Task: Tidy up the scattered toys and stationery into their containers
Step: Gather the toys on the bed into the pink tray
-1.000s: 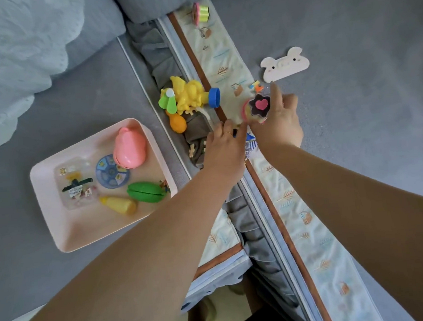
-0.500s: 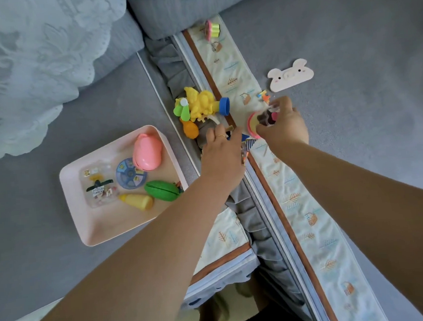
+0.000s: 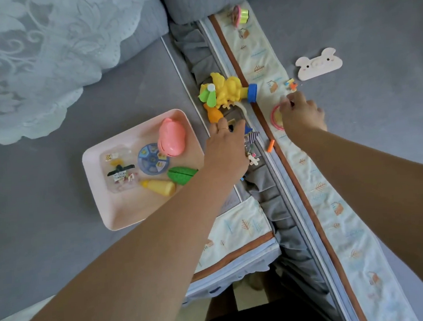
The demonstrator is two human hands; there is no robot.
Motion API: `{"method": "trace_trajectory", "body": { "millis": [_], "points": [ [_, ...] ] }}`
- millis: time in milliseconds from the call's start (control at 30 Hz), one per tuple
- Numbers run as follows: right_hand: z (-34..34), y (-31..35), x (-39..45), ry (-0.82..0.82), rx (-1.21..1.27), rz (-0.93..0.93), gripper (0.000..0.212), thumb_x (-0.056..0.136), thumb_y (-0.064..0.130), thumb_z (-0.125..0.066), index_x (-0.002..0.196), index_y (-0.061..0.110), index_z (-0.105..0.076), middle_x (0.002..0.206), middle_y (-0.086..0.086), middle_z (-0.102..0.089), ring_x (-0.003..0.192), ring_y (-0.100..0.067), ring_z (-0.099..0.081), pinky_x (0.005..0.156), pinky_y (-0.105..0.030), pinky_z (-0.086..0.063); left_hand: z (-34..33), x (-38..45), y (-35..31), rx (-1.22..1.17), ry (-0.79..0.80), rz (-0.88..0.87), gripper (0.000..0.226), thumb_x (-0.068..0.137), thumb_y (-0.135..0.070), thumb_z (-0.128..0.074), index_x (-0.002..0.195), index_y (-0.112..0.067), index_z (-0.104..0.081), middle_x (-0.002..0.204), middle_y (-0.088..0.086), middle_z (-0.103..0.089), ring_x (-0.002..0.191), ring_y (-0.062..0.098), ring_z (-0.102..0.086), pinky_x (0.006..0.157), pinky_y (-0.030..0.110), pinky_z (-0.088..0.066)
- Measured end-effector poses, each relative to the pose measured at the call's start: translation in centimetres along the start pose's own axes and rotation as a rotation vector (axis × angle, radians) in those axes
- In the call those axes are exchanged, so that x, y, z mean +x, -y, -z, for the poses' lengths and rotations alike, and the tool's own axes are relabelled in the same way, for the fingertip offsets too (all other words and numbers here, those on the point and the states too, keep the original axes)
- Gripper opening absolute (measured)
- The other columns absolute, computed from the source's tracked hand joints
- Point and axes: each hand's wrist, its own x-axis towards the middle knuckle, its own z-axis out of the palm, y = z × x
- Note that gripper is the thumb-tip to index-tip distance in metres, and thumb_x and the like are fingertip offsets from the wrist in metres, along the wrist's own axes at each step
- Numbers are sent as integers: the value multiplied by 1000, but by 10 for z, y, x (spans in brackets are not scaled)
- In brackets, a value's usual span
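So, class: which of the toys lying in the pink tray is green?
The green leaf-shaped toy at the tray's near right side, beside the yellow cone-shaped toy. The other toys there are pink, blue or yellow.

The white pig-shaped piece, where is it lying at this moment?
In the head view the white pig-shaped piece lies flat on the grey fabric at upper right, right of the patterned cloth band, beyond the right hand and apart from it.
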Motion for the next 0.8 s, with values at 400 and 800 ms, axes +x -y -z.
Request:
{"method": "trace_trajectory", "body": {
  "millis": [400, 800],
  "points": [
    [7, 23, -1, 192, 226, -206, 73, 78, 49, -73, 136, 17, -43, 132, -14, -48, 115, -28, -50, 96, -40, -47, 20, -19, 41, 4, -70, 45, 81, 79, -26, -71, 147, -24, -27, 138, 15, -39, 131, 33, -30, 104, 38, -34],
    [-43, 105, -99, 82, 497, 197, 67, 70, 56, -76, 124, 23, -53, 103, 7, -61, 92, -12, -60, 78, -28, -50, 34, -69, 138, -125, -89, 447, 75, 79, -29, -68, 142, -15, -31, 131, 14, -42, 122, 33, -36, 97, 39, -39]
  ]
}}
